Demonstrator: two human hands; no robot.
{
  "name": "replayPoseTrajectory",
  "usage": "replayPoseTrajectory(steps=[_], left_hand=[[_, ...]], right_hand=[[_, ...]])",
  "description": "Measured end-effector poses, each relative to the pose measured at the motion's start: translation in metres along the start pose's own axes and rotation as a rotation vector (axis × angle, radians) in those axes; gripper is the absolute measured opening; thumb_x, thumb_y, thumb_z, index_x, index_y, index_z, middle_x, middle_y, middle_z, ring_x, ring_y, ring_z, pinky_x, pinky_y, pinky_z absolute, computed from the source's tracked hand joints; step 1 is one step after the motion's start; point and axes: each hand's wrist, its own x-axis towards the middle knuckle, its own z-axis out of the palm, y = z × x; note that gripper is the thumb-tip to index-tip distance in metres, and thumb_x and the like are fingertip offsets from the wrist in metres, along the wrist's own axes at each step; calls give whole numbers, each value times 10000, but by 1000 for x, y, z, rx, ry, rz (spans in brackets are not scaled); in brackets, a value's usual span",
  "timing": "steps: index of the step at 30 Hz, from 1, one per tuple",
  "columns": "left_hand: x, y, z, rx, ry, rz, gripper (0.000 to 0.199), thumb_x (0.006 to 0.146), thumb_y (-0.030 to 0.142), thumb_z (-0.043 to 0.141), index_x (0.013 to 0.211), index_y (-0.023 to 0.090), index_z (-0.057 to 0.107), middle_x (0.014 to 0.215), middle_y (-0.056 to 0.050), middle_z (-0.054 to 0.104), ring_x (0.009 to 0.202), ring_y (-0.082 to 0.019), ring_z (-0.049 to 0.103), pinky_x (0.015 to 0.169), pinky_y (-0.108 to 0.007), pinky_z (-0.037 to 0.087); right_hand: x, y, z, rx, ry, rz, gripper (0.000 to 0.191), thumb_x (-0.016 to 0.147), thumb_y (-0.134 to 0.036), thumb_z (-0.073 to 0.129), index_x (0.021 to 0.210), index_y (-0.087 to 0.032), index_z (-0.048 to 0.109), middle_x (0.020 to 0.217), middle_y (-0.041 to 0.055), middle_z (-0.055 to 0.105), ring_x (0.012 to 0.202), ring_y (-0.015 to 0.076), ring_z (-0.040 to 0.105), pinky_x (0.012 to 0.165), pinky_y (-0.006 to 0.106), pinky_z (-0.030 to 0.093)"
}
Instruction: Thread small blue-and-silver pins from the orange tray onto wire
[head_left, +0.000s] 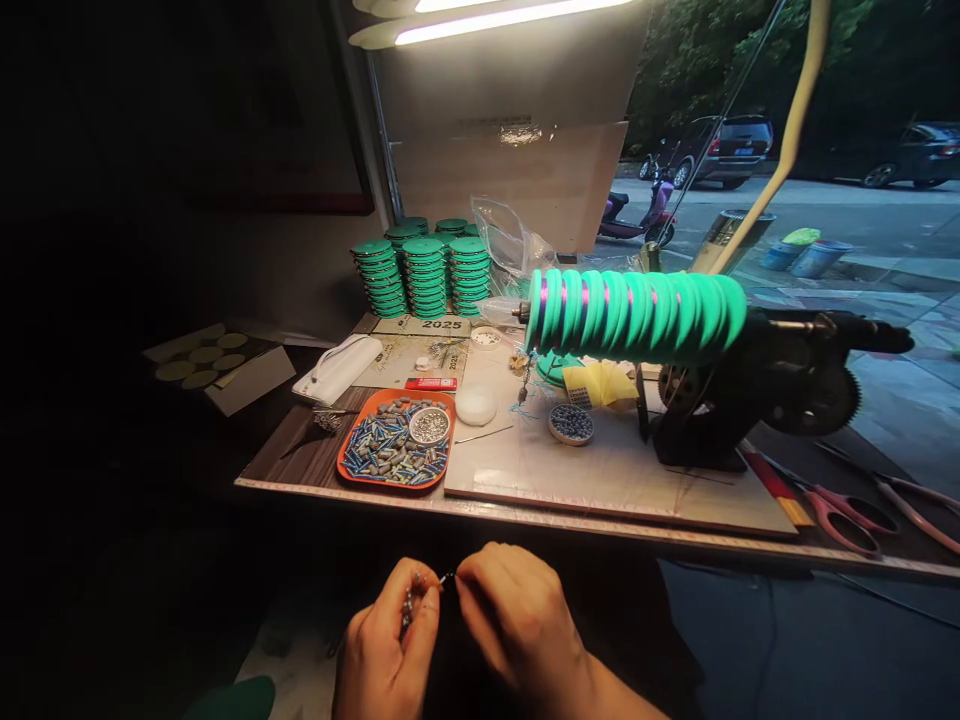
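In front of the table edge, low in the head view, my left hand [390, 640] is closed in a pinch. A string of small shiny metal pieces [408, 607] shows between its thumb and curled fingers. My right hand [521, 605] pinches the dark end of a tiny thin piece [448, 577] that bridges the two fingertips. Its exact kind is too small to make out. Beyond the hands, an orange tray [343, 468] holds blue-striped and grey pieces and a small round dish of silvery bits [430, 427].
A black winding machine [705, 430] carries a row of green foam spools [630, 315]. More green spools [424, 275] stand stacked at the back. Nearby are a dish of grey beads [571, 424], a white round container [475, 404], a red box [431, 384] and scissors [840, 515].
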Motion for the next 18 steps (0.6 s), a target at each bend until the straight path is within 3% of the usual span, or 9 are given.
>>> replayPoseTrajectory(steps=[5, 9, 14, 18], left_hand=[[0, -8, 1, 48, 23, -11, 194, 750, 362, 547, 642, 207, 594, 483, 55, 433, 419, -93, 390, 439, -202, 302], [2, -21, 1, -36, 39, 3, 156, 723, 341, 604, 699, 207, 679, 540, 21, 584, 423, -105, 446, 433, -204, 346], [12, -23, -12, 24, -129, 13, 212, 763, 395, 570, 751, 211, 675, 661, -9, 656, 590, -160, 591, 521, -195, 431], [20, -11, -27, 141, -224, 88, 299, 841, 415, 443, 666, 204, 561, 564, 23, 509, 515, -129, 501, 489, -190, 382]], right_hand=[[-2, 0, 0, 9, -34, 26, 243, 868, -149, 370, 670, -151, 511, 567, -9, 507, 536, 59, 449, 535, 181, 312], [-1, -1, -1, 62, -59, 44, 242, 875, -160, 366, 685, -153, 515, 579, -15, 514, 521, 45, 454, 521, 167, 317], [2, -2, -7, 60, -44, 44, 260, 902, -293, 351, 828, -161, 563, 642, 1, 573, 583, 68, 496, 551, 190, 311], [2, -1, -7, -42, -93, -147, 349, 891, -254, 345, 586, -170, 492, 426, -28, 448, 415, 68, 329, 495, 233, 180]])
